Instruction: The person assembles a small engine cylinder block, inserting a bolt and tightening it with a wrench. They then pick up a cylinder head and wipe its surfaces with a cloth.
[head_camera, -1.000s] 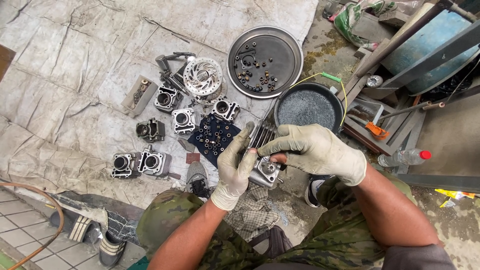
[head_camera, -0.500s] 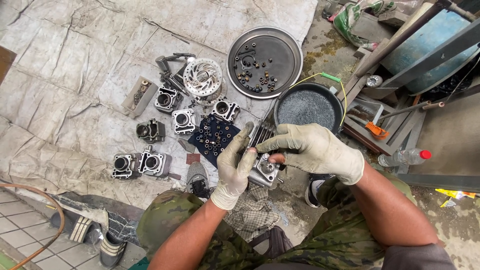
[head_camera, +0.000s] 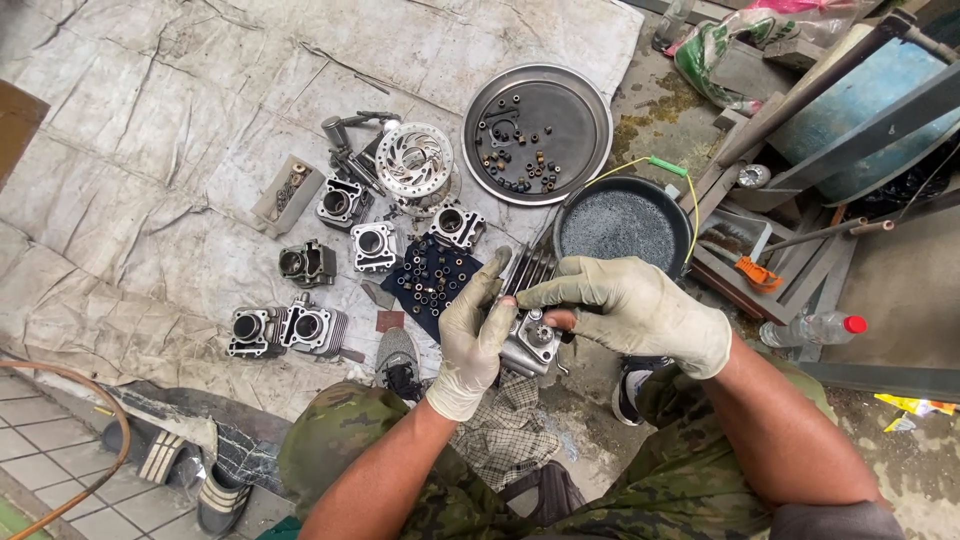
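**Gloved hands grip a small engine part over a tarp of cylinders**

While the person crouches above the work, a small grey metal engine part (head_camera: 535, 340) sits between both gloved hands, held just over the near edge of the grey tarp (head_camera: 150, 150). The left hand (head_camera: 472, 335) is wrapped around its left side, fingers pointing up and closed on it. The right hand (head_camera: 630, 305) comes in from the right, its fingers bent down over the top of the part and pinching it there.

Just behind the hands lies a finned cylinder (head_camera: 530, 268), partly hidden, and beside it a dark blue cloth (head_camera: 430, 285) strewn with small fittings. Further out on the tarp stand several cylinder blocks (head_camera: 290, 328), a brake disc (head_camera: 413, 158) and a round metal tray (head_camera: 537, 133) holding bolts and nuts. A black bucket (head_camera: 622, 228) with grey contents stands to the right of the tray, near the right hand.
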